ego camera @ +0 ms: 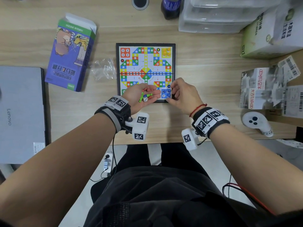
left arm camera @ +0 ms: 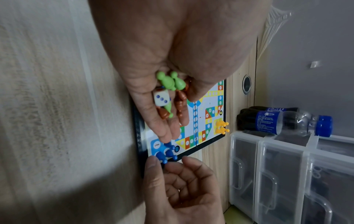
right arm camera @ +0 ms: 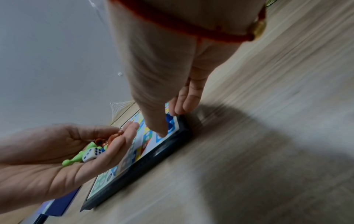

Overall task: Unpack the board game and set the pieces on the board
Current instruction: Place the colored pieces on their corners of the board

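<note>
While the left hand cradles spare pieces on open fingers, the right hand pinches a blue piece at the lower-right corner of the board. Seating it upright likely comes next.

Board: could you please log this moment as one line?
left hand: carries die, green and red pieces; right hand: at blue pieces; yellow pieces: placed

Pale wooden desk (streaky grain), grey wall

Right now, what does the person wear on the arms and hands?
No sleeves. Each wrist has a black strap with white square-code tags and a white box-shaped camera module. A black cable hangs from the left strap. A thin red string bracelet circles the right wrist.
</note>
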